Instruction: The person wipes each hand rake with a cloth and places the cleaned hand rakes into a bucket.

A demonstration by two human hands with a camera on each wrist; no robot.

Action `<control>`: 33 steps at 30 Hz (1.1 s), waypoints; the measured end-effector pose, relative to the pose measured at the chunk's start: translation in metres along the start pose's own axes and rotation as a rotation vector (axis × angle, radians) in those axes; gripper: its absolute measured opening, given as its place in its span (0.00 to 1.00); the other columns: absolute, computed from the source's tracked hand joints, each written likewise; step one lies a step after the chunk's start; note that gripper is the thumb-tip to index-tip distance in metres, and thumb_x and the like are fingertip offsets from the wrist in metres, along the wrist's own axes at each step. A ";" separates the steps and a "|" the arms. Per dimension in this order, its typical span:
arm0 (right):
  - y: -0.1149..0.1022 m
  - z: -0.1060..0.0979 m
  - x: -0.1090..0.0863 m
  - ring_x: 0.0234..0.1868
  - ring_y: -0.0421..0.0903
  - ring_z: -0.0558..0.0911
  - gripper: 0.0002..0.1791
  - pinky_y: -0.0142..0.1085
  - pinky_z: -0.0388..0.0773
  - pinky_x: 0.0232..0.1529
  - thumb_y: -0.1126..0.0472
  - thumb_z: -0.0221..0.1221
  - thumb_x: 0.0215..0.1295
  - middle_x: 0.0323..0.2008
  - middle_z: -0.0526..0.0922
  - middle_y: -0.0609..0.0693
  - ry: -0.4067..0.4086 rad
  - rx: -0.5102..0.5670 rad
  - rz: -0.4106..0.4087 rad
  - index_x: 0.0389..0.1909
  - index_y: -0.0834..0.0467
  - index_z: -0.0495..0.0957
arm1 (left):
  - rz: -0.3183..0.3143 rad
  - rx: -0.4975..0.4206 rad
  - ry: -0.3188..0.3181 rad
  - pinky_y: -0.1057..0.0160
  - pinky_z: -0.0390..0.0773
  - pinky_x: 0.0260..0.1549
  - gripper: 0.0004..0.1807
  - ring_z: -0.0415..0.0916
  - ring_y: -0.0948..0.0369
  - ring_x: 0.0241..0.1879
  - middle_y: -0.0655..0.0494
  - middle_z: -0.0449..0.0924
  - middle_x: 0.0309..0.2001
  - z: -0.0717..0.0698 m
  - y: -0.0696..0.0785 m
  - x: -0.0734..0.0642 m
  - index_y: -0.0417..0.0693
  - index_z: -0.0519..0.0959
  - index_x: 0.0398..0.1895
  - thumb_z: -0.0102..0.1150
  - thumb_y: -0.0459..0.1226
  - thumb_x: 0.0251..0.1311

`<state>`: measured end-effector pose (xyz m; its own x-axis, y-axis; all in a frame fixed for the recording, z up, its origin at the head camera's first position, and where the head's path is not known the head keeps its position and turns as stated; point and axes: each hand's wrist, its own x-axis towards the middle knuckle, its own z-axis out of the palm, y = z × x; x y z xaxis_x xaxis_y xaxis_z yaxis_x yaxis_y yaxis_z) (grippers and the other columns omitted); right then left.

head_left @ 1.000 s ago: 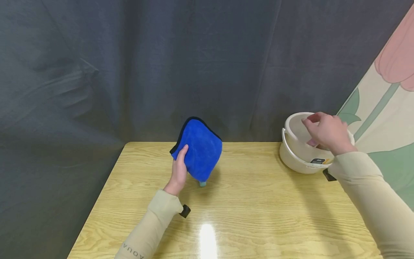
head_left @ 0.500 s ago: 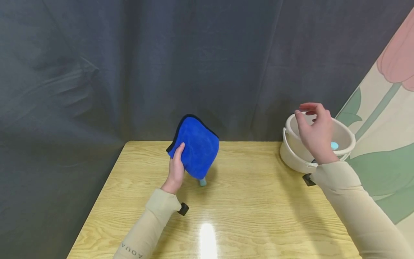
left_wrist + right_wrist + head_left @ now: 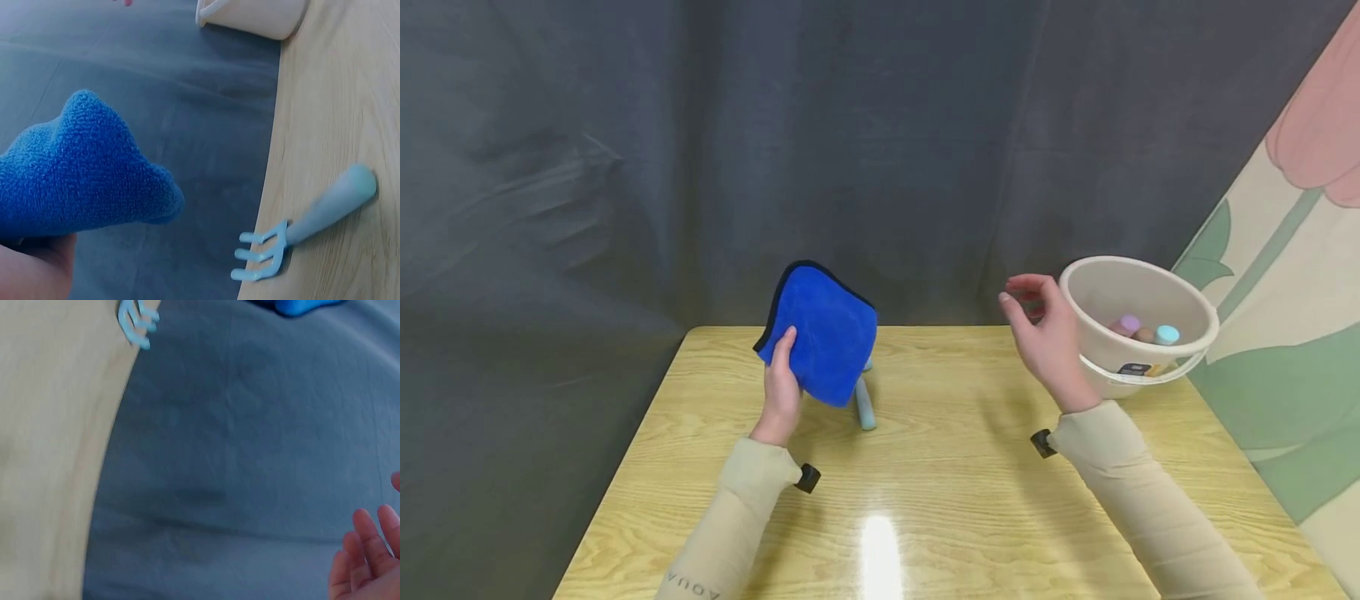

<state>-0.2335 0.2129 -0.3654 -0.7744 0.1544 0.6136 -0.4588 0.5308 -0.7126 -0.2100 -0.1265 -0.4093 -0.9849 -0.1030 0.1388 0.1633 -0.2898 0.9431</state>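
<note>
My left hand [image 3: 778,392] holds a blue cloth [image 3: 820,333] up above the wooden table [image 3: 940,492], thumb on its front face; the cloth [image 3: 81,175] fills the left of the left wrist view. A light blue toy fork [image 3: 864,402] lies on the table just right of the cloth, its prongs toward the far edge; the left wrist view shows the fork [image 3: 306,225] clearly. My right hand [image 3: 1045,337] hovers empty with relaxed fingers, between the cloth and a cream bucket [image 3: 1138,292]. The right hand's fingers [image 3: 362,556] appear low in the right wrist view.
The cream bucket at the table's far right holds small items, among them a purple piece [image 3: 1126,324] and a light blue one [image 3: 1167,335]. A dark curtain [image 3: 775,150] hangs behind the table. A flower-patterned cloth [image 3: 1285,275] hangs at right.
My right hand has come out of the bucket and moved left, empty, toward the table's middle. My left hand shifted the blue cloth leftward, uncovering more of the fork.
</note>
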 end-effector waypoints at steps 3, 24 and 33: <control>0.003 0.018 -0.012 0.44 0.47 0.77 0.14 0.41 0.72 0.44 0.62 0.63 0.70 0.49 0.82 0.54 -0.047 0.024 0.028 0.52 0.64 0.78 | 0.001 -0.036 0.005 0.60 0.67 0.64 0.33 0.67 0.55 0.65 0.48 0.67 0.69 -0.008 0.000 0.001 0.42 0.62 0.75 0.39 0.54 0.77; 0.014 0.152 -0.076 0.51 0.57 0.77 0.34 0.48 0.76 0.50 0.50 0.70 0.62 0.56 0.76 0.62 -0.594 -0.125 0.381 0.60 0.67 0.70 | 0.014 -0.056 0.088 0.57 0.64 0.66 0.34 0.64 0.55 0.65 0.53 0.64 0.69 -0.030 -0.001 0.013 0.50 0.57 0.75 0.41 0.57 0.75; 0.021 0.188 -0.092 0.47 0.55 0.79 0.40 0.47 0.77 0.49 0.46 0.75 0.54 0.47 0.77 0.58 -0.612 -0.244 0.457 0.57 0.66 0.69 | -0.024 -0.024 0.081 0.56 0.64 0.66 0.36 0.64 0.56 0.66 0.54 0.64 0.70 -0.033 -0.004 0.012 0.53 0.57 0.76 0.40 0.61 0.74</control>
<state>-0.2543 0.0532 -0.5006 -0.9967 -0.0470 -0.0669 0.0145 0.7037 -0.7103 -0.2201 -0.1575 -0.4211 -0.9809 -0.1721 0.0907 0.1421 -0.3154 0.9383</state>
